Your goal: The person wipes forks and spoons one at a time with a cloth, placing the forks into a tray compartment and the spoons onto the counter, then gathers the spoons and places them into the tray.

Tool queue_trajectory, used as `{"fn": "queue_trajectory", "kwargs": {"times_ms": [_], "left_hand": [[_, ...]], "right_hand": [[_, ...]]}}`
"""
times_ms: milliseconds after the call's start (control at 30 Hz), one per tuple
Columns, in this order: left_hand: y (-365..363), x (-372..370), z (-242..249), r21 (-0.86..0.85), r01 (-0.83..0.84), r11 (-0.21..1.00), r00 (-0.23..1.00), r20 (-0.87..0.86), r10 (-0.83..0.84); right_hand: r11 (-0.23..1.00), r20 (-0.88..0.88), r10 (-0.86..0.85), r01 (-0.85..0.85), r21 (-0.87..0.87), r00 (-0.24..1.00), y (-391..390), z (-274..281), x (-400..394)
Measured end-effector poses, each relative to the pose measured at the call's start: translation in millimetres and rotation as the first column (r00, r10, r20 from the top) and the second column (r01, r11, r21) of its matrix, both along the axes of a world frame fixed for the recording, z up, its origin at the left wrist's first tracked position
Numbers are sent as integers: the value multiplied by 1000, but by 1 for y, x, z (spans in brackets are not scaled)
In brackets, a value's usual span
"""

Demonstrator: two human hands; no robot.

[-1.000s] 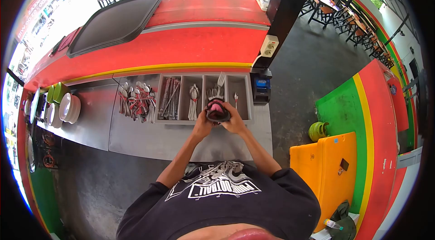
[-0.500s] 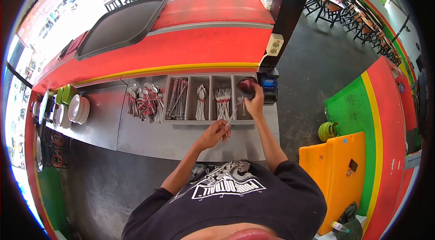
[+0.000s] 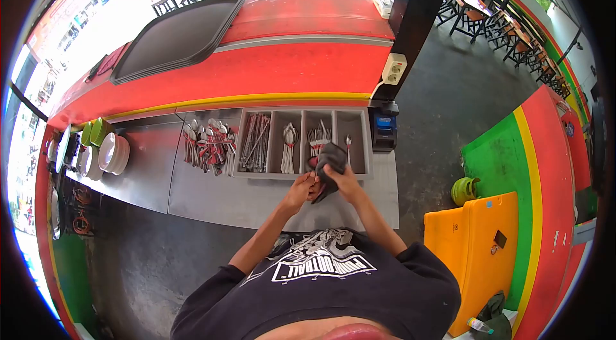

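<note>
A red ledge (image 3: pixel 301 61) spans the top of the frame, and below it a steel counter (image 3: pixel 218 202) runs from the left to the centre. An orange box (image 3: pixel 471 256) stands at lower right, and a stack of black trays (image 3: pixel 179 35) lies on the ledge at upper left. Mid-frame on the counter I see a grey cutlery tray (image 3: pixel 358 141) with four compartments: slim pieces (image 3: pixel 255 142) leftmost, then spoons (image 3: pixel 287 147), then forks (image 3: pixel 317 138), and a lone spoon (image 3: pixel 348 141) rightmost. Loose cutlery (image 3: pixel 212 144) is heaped just left of it. At the tray's near edge, right of centre, a dark cloth (image 3: pixel 331 159) is bunched up in the person's grip. The right hand (image 3: pixel 345 181) is curled around its right side. The left hand (image 3: pixel 300 191) is mostly closed, fingertips gathered at the cloth's left edge; I cannot tell what they pinch.
</note>
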State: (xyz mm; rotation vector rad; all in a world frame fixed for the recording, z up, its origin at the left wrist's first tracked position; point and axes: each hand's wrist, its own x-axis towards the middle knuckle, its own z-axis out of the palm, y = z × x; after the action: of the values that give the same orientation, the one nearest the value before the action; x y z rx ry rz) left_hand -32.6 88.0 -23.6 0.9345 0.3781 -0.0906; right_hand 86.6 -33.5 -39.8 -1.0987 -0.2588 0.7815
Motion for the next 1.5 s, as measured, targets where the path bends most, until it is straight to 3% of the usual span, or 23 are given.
{"fn": "queue_trajectory", "kwargs": {"times_ms": [67,200,367,400,500,567,767,933,967,1033,1133,1233,1267,1333,1367,1400,1467,1500], "left_hand": [[0,1,1,62,26,998,999,-39,-24],[-4,5,-1,153,-14,988,999,-28,19],[-15,20,-2,428,-88,900,985,170,16],[-17,22,0,486,-105,868,977,211,0],[-18,24,9,649,-76,757,979,194,-68],[-18,24,18,709,-40,704,973,189,-134],[-7,31,31,752,-50,658,976,178,-129],[7,34,40,779,-41,626,972,177,-156],[9,34,39,781,-44,623,970,183,-160],[9,29,49,724,-28,689,964,203,-174],[2,31,47,615,-58,787,970,222,-103],[8,44,25,561,-127,818,973,232,-8],[9,51,10,664,-178,726,967,254,5],[14,59,-3,832,-261,489,956,294,10],[15,56,-2,786,-434,441,879,477,15],[8,49,17,705,-590,394,768,640,5],[-6,49,25,593,-681,429,703,694,157],[-9,43,30,686,-553,473,820,550,160]], "right_hand": [[996,-20,81,-82,-36,996,7,-4,-9],[995,2,57,-56,-78,998,8,22,-4],[987,172,33,-6,-158,985,3,31,17],[983,120,51,-28,-180,991,2,36,20],[965,227,-135,180,-192,964,7,32,34],[966,147,-193,214,-147,970,9,31,51],[947,161,-296,311,-80,942,29,34,86],[940,-86,-340,337,-42,937,46,38,126],[910,41,-410,412,-43,911,44,39,132],[842,-4,-536,534,76,844,43,45,145],[749,186,-662,649,133,726,34,72,131],[861,565,-474,490,135,675,29,89,78],[930,668,-303,363,53,680,26,104,48],[981,935,-177,127,144,306,21,96,18],[988,985,-156,-3,157,73,19,95,10],[998,974,-1,-63,16,225,17,102,5],[999,971,15,-34,-7,238,15,99,11],[1000,968,26,-15,-23,248,10,95,16]]}}
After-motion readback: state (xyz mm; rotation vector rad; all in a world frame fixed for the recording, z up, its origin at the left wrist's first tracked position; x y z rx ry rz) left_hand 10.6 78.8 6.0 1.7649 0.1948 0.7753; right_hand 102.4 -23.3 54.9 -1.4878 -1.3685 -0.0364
